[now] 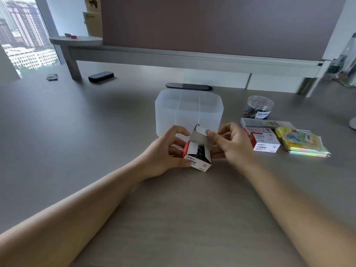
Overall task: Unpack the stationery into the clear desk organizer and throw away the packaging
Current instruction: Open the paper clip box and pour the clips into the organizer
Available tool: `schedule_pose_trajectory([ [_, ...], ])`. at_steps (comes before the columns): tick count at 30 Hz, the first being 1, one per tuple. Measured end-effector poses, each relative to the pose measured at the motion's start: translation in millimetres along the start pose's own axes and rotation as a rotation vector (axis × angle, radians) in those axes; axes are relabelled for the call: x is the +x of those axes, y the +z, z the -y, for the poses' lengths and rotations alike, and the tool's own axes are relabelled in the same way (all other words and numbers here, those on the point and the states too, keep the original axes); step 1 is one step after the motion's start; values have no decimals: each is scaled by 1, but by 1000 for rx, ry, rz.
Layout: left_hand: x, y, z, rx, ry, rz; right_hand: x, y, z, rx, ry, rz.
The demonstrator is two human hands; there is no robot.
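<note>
A small red and white paper clip box [196, 165] is held just above the grey desk, its top flaps open and dark clips showing inside. My left hand [165, 153] grips the box from the left side. My right hand [229, 145] pinches the raised top flap between thumb and forefinger. Directly behind the box stands the clear desk organizer [188, 110], with dividers inside and nothing visible in it.
To the right lie a second paper clip box [266, 144], a grey staple box [252, 123], wrapped sticky notes [302, 142] and a clear jar of coloured clips [260, 108]. A black eraser [101, 76] and a partition rail stand at the back.
</note>
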State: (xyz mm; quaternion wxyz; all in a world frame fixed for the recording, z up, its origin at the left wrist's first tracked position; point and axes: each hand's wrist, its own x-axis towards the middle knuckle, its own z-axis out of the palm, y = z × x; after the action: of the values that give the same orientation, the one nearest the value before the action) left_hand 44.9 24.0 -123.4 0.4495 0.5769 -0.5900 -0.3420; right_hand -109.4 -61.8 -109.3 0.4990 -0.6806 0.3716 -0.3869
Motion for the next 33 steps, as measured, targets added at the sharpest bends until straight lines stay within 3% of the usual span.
schedule_pose_trajectory([
  [6,0,-1,1,-8,43,42,3,2,-4,-11,-29,20],
  [10,-5,-1,-2,-65,68,-16,-7,-1,0,74,3,157],
  [16,-16,-6,-16,-136,111,-107,-17,1,23,-71,-26,338],
  [21,-23,-30,-34,-117,132,-157,-7,12,52,133,-3,426],
  [25,-16,-56,-50,-74,130,-179,9,22,72,300,2,433],
  [30,9,-85,-68,-165,65,-187,39,33,85,316,-56,428],
  [33,34,-97,-71,-75,45,-208,57,38,86,293,-82,411],
])
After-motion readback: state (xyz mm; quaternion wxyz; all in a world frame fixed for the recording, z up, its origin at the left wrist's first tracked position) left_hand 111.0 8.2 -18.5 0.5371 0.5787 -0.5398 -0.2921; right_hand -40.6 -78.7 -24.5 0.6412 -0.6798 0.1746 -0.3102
